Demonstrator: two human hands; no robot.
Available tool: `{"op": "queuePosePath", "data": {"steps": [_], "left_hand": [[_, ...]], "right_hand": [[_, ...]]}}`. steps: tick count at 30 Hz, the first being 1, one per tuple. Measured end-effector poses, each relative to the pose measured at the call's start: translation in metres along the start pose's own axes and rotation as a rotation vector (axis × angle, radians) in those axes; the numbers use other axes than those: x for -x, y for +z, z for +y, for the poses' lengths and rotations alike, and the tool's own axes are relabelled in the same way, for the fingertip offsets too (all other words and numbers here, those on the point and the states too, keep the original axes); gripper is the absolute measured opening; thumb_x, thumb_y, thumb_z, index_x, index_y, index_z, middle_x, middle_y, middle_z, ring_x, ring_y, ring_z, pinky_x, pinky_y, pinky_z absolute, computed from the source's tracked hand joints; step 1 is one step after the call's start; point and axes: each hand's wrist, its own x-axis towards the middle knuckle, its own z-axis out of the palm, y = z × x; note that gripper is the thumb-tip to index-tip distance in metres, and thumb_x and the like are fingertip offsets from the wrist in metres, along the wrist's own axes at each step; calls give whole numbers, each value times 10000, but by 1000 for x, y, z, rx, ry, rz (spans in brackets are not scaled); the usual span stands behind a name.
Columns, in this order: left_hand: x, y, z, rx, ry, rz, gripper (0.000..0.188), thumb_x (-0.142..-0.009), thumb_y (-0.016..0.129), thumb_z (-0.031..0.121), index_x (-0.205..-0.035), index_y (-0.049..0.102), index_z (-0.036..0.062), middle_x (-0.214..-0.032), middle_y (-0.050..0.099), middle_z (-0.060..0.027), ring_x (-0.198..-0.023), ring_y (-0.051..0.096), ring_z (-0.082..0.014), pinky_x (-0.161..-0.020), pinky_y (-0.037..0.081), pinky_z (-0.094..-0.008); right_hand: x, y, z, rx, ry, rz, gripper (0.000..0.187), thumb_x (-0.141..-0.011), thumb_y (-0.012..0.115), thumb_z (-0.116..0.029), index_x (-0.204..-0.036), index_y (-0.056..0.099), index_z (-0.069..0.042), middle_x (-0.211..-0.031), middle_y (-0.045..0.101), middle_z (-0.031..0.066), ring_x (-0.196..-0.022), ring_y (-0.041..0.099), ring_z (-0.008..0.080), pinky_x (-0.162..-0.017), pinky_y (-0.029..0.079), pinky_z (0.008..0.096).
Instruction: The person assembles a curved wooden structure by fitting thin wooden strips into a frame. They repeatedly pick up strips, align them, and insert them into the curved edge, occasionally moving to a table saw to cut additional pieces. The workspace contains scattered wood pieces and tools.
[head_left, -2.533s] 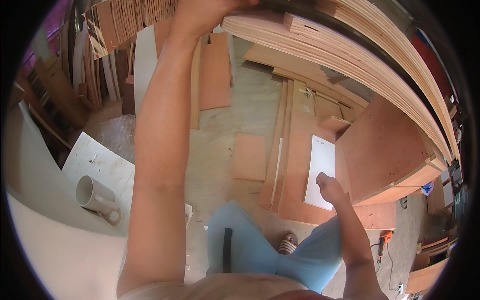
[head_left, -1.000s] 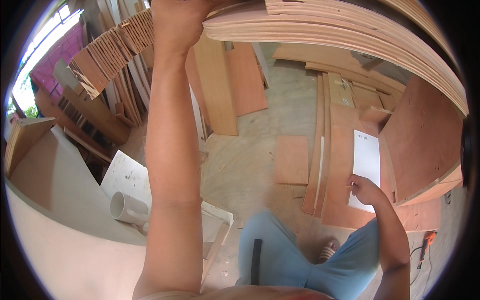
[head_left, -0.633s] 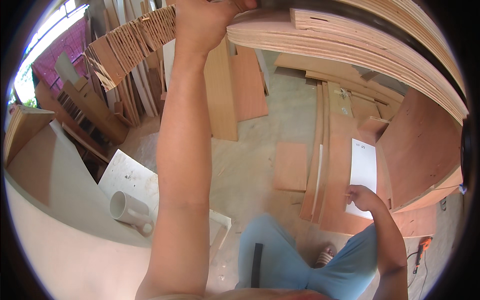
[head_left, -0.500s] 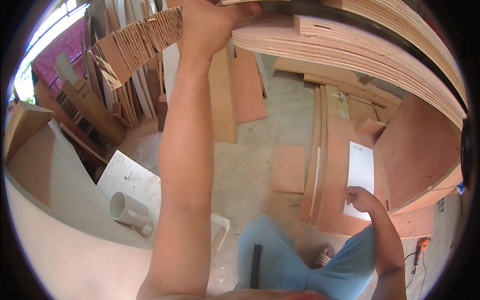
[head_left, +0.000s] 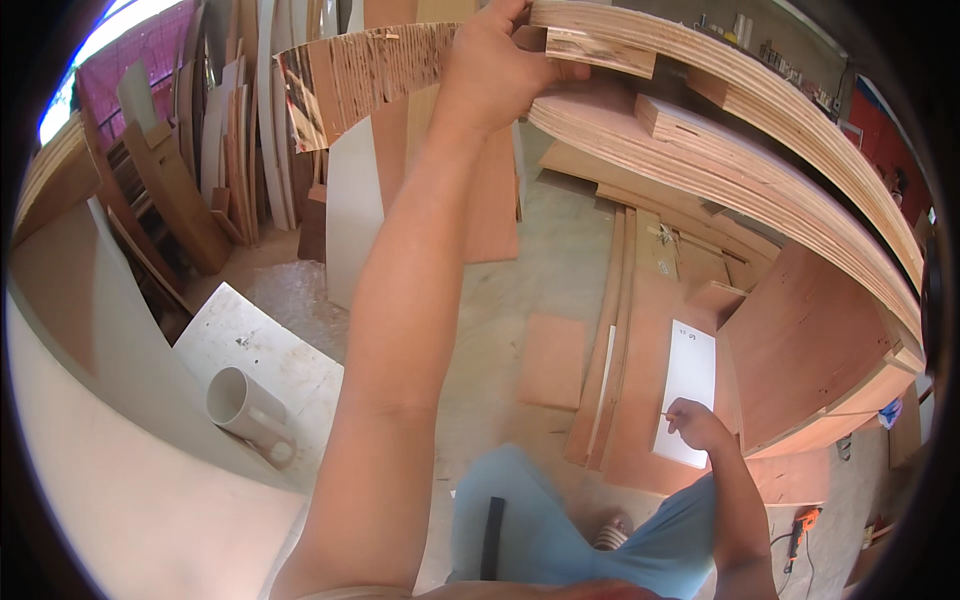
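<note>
My left hand [head_left: 500,72], at the end of a raised arm, grips the end of a thick layered plywood panel [head_left: 735,55]. Its thumb lies against a short wood block [head_left: 600,52] under that panel. Below is a second layered panel [head_left: 690,165] with a gap between the two. Low on the right, my right hand [head_left: 698,425] is closed, pinching a thin stick-like thing too small to name. The hand hangs over a white rectangular sheet [head_left: 688,375] with handwritten marks, lying on brown boards; I cannot tell whether it touches.
A white mug [head_left: 240,400] stands on a stained white board [head_left: 270,335] at left, beside a curved pale panel [head_left: 130,420]. Upright boards [head_left: 230,140] lean at the back left. An orange power tool [head_left: 803,525] with a cord lies at lower right.
The view has turned, so the panels and my left hand show more to the right. More of the gap between the panels shows. Both hands keep nearly the same pose.
</note>
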Motion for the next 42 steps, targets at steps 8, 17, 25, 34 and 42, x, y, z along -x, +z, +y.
{"op": "queuePosePath", "data": {"steps": [8,17,25,34,42], "left_hand": [[6,0,2,-168,-93,70,647,-673,875,-63,-1259,639,80,-1186,727,-72,-1126,677,-169,-963,568,-315],[4,-3,-11,-196,8,138,620,-620,940,121,-1187,690,90,-1024,752,-84,-933,712,-198,-822,556,-329],[8,-4,-10,-287,-1,161,631,-581,953,202,-1163,717,139,-1079,748,-101,-1018,702,-302,-878,553,-380],[10,-5,-3,-285,-7,145,626,-608,947,203,-1180,701,137,-1090,744,-88,-1038,697,-281,-890,547,-377],[7,-7,-11,-259,-7,134,598,-617,941,207,-1161,704,138,-1053,748,-72,-1016,701,-271,-873,547,-363]], "right_hand": [[1,4,16,77,-20,55,138,-914,572,-40,-1006,661,13,-871,717,122,-862,659,237,-793,514,350],[-5,1,64,-141,-39,115,95,-933,572,-21,-980,647,11,-798,677,110,-776,660,215,-732,531,360],[9,0,71,100,-81,239,171,-892,652,-73,-1036,719,-10,-806,677,124,-734,639,204,-718,530,355],[10,7,58,128,-21,143,298,-913,593,-60,-1201,658,-29,-807,711,143,-758,697,241,-729,551,378],[11,11,38,180,-76,169,220,-912,607,-66,-1104,710,-35,-793,720,143,-721,696,234,-695,550,381]]}}
